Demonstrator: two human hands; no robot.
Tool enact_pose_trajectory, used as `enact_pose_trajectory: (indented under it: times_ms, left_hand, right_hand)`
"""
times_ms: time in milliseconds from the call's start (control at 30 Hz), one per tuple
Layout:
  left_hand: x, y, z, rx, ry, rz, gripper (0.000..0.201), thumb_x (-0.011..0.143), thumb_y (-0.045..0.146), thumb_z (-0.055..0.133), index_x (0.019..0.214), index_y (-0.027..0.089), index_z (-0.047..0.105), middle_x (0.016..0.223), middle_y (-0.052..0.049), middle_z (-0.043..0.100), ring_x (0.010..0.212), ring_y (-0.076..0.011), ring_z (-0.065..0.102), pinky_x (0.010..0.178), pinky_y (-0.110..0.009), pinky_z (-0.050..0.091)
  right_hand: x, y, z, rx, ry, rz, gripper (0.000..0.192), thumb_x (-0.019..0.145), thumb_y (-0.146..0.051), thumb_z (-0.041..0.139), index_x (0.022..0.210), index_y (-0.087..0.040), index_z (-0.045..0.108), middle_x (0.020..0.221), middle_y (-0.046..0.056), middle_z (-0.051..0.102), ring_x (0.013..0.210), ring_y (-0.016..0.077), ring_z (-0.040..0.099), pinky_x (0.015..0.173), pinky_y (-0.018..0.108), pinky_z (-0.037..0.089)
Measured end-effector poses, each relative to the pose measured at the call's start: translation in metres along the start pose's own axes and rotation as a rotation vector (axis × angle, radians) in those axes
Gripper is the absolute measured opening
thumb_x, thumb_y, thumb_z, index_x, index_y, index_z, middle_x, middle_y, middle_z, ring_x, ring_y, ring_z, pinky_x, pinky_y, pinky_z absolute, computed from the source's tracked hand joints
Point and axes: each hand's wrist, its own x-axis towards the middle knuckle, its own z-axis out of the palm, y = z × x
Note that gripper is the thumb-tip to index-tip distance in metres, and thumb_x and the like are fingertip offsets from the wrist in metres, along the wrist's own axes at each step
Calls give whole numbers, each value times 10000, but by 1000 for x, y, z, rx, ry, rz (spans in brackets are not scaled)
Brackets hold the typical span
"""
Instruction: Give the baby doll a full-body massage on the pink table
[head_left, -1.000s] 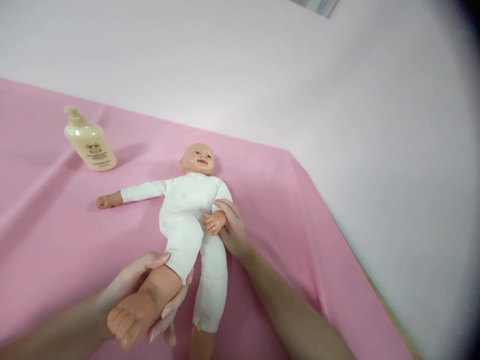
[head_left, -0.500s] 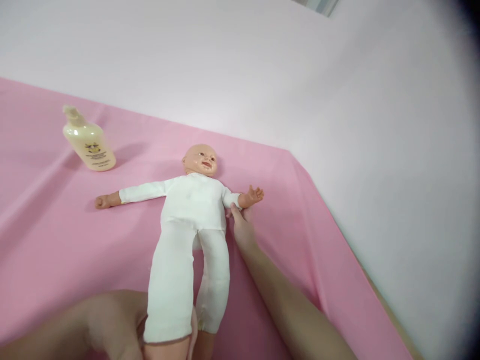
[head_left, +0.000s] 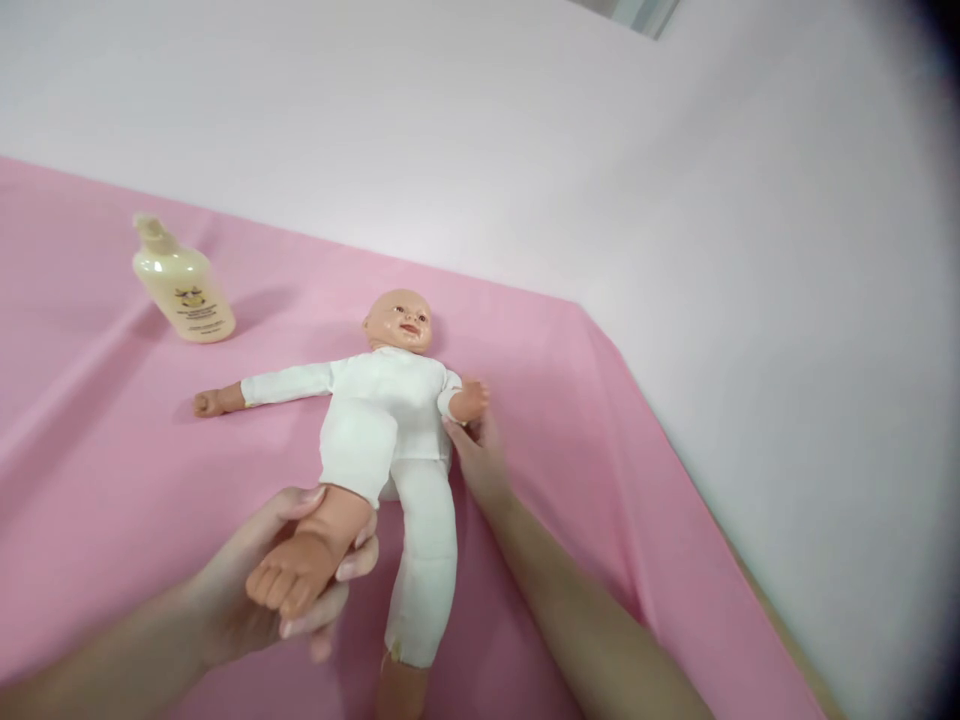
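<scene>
A baby doll (head_left: 420, 420) with a white cloth body lies on its back on a pink cloth (head_left: 562, 480), head away from me. My left hand (head_left: 300, 570) is wrapped round the doll's lower leg (head_left: 341, 520) on the left side, holding it raised with the foot pointing towards me. Its other leg (head_left: 424, 560) lies stretched out on the cloth. My right hand (head_left: 480, 450) is closed on the doll's arm (head_left: 454, 400) at the right, beside the torso; some of its fingers are hidden. The doll's other arm (head_left: 285, 383) lies stretched out to the left.
A pale yellow pump bottle (head_left: 187, 295) stands on the cloth at the upper left, beyond the doll's outstretched arm. The cloth's edge runs across the back and down the right side. A pale surface (head_left: 712, 250) lies beyond it.
My left hand has lifted the doll's leg and moved it up towards the torso, bending it. My right hand has drawn the doll's arm in to the left, closer to the body.
</scene>
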Motion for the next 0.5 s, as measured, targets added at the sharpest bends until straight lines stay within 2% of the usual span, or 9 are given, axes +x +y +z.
enact_pose_trajectory:
  times_ms: [67, 133, 200, 367, 500]
  left_hand:
    - [1, 1, -1, -24, 52, 21, 467, 921, 638, 407, 901, 183, 511, 787, 25, 533, 423, -45, 415, 548, -286, 539]
    - [3, 0, -2, -40, 84, 33, 462, 933, 622, 406, 887, 175, 511, 758, 30, 519, 420, -38, 395, 543, -271, 527]
    - [4, -1, -3, -48, 53, 48, 459, 941, 611, 397, 879, 174, 520, 767, 28, 520, 415, -34, 401, 538, -268, 518]
    - [2, -6, -4, -37, -131, 25, 457, 897, 627, 419, 963, 195, 556, 829, 16, 537, 451, -68, 485, 496, -267, 482]
    - [1, -4, -1, 80, -105, -74, 427, 807, 602, 549, 940, 197, 579, 799, 9, 534, 534, -104, 498, 506, -253, 442]
  right_hand:
    - [-2, -4, -1, -91, -91, -96, 526, 873, -284, 629, 1394, -310, 562, 1454, 45, 557, 1383, 233, 499, 1146, 392, 436]
    - [-4, -7, -3, -164, -140, -180, 521, 855, -208, 611, 1368, -300, 598, 1436, 49, 557, 1392, 227, 489, 1177, 388, 402]
    - [-4, -7, -3, -182, -157, -213, 544, 849, -172, 591, 1377, -305, 593, 1421, 51, 559, 1381, 222, 501, 1183, 387, 395]
    - [-3, -4, -1, -89, -109, -118, 512, 881, -237, 601, 1386, -309, 556, 1471, 50, 523, 1383, 222, 502, 1146, 378, 446]
    - [-1, -1, 1, -11, -55, -39, 482, 894, -312, 614, 1369, -295, 535, 1454, 48, 567, 1373, 222, 518, 1162, 396, 437]
